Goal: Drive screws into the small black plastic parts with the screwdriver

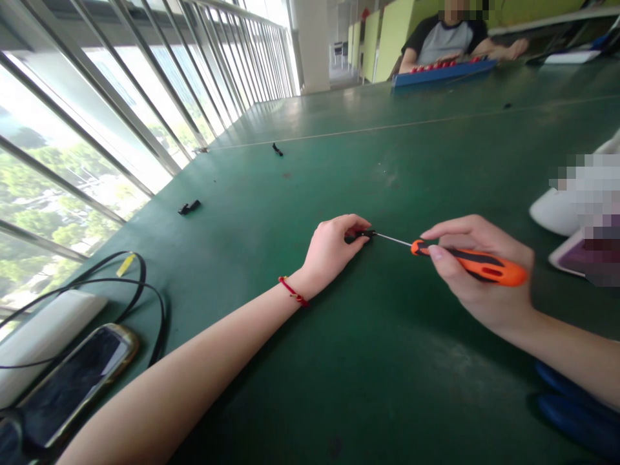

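Near the middle of the green table, my left hand pinches a small black part between thumb and fingers. Most of that part is hidden by the fingers, so its kind does not show. My right hand is closed round the orange and black handle of a screwdriver. The screwdriver's thin metal shaft points left, and its tip meets the black part at the left fingertips. A red cord bracelet circles my left wrist.
Two other small black pieces, one nearer and one farther, lie to the left. A phone, a white box and black cable sit front left. A railing borders the left. Across the table, a person sits behind a blue tray.
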The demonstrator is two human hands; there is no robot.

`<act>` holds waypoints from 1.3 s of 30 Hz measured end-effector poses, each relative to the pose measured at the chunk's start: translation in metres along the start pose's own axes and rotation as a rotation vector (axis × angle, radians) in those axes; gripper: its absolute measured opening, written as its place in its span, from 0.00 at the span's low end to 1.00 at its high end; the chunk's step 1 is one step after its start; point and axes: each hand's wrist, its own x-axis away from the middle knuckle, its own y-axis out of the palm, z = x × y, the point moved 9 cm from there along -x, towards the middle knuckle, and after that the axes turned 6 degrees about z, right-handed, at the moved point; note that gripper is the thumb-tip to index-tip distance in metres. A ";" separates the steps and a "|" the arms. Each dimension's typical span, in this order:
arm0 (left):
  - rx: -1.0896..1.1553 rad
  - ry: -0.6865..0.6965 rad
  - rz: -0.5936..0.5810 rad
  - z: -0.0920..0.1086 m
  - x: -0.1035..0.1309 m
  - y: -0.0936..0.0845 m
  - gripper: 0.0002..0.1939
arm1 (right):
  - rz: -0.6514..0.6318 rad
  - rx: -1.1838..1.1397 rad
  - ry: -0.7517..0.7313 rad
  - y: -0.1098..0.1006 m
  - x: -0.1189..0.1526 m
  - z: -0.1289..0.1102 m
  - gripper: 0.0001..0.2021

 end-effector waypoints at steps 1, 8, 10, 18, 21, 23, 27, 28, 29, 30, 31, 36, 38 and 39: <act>0.006 -0.008 0.002 -0.001 0.000 0.000 0.08 | -0.001 -0.014 0.007 0.001 0.000 0.001 0.05; -0.014 -0.035 0.011 -0.003 0.000 0.000 0.06 | 0.213 -0.220 -0.058 -0.012 -0.003 0.010 0.25; -0.017 -0.027 0.005 -0.002 0.000 0.000 0.06 | 0.199 -0.264 -0.024 -0.010 -0.005 0.014 0.27; -0.027 -0.009 -0.011 -0.001 0.000 0.001 0.06 | 0.022 -0.040 -0.004 -0.001 0.000 0.002 0.02; -0.030 0.001 -0.012 -0.001 0.000 0.002 0.06 | 0.151 -0.085 -0.052 -0.010 -0.001 0.002 0.10; -0.030 0.007 -0.014 0.000 0.001 0.002 0.06 | 0.241 -0.158 -0.059 -0.016 -0.002 0.006 0.19; -0.022 0.011 -0.016 0.001 0.001 0.002 0.06 | 0.197 -0.173 0.003 -0.012 -0.005 0.011 0.20; -0.019 0.012 -0.015 0.000 0.000 0.002 0.06 | 0.163 -0.143 0.013 -0.010 -0.005 0.010 0.16; -0.017 0.013 -0.014 0.000 0.001 0.002 0.06 | 0.133 -0.113 0.014 -0.009 -0.005 0.007 0.12; -0.016 0.015 -0.014 0.000 0.001 0.002 0.06 | 0.110 -0.085 0.009 -0.008 -0.004 0.004 0.08; -0.016 0.017 -0.013 0.000 0.001 0.002 0.06 | 0.092 -0.065 0.001 -0.007 -0.003 0.001 0.06; -0.021 0.008 -0.001 -0.001 0.001 0.002 0.06 | 0.161 -0.115 -0.048 -0.011 -0.003 0.002 0.13; -0.017 0.005 -0.003 -0.001 0.001 0.002 0.06 | 0.212 -0.196 -0.087 -0.014 -0.004 0.004 0.25; -0.018 0.001 -0.003 -0.001 0.001 0.001 0.06 | 0.208 -0.226 -0.085 -0.013 -0.005 0.006 0.30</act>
